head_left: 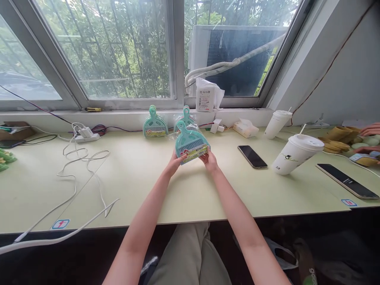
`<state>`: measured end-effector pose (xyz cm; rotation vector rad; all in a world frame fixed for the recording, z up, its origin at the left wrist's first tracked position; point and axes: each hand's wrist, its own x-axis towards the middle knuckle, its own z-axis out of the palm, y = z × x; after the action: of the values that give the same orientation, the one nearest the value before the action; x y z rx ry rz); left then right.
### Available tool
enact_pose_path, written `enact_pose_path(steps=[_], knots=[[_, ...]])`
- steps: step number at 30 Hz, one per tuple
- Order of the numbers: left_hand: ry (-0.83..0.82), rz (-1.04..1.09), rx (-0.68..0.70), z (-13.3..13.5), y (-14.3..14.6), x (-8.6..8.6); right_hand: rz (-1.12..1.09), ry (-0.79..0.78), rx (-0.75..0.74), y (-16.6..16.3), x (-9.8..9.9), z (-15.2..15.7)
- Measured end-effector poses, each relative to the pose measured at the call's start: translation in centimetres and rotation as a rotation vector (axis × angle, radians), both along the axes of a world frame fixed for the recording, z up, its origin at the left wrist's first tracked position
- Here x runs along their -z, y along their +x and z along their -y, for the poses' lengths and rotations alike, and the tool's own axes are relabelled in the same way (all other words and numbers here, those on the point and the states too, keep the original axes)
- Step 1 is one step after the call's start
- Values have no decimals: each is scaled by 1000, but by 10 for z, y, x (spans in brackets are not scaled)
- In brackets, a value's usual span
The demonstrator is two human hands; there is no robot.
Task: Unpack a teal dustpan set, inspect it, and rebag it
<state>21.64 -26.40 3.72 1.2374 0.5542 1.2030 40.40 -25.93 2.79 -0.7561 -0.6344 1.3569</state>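
Between both hands I hold a mint-green mini dustpan and brush set (191, 140), its handle up and tilted, with a yellow printed label across the lower part. My left hand (174, 163) grips its lower left edge, thumb on the front. On the lower right edge, my right hand (209, 159) is closed round it. Just behind stands another green dustpan set (186, 113) in clear plastic wrap, partly hidden by the held one. A stack of similar dustpan sets (155, 123) stands upright to the left, near the wall.
White cables (74, 174) lie tangled at left by a power strip (86, 136). To the right are a phone (252, 156), two lidded cups (297, 154), a tissue pack (246, 128) and a larger phone (347, 180). Another person's hands (369, 138) show at the far right.
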Motion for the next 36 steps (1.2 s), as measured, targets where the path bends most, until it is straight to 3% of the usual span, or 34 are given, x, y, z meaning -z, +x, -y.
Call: enact_pose_path(steps=[4,12,18,22,28,36], knots=[[-17,19,-39,-1,-7,-2,73,143,-178,-7,-5,9],[14,23,-18,5,-1,-8,155,86,-10,-13,-4,10],[25,42,-4,8,-3,-15,125,126,-67,-15,-6,11],[-51,16,-19,10,-1,-8,78,57,-5,-17,-4,10],[-133,-76,194,18,-8,-10,-7,84,54,-19,-12,15],[-117,-72,41,15,-8,-11,-15,86,24,-21,-11,14]])
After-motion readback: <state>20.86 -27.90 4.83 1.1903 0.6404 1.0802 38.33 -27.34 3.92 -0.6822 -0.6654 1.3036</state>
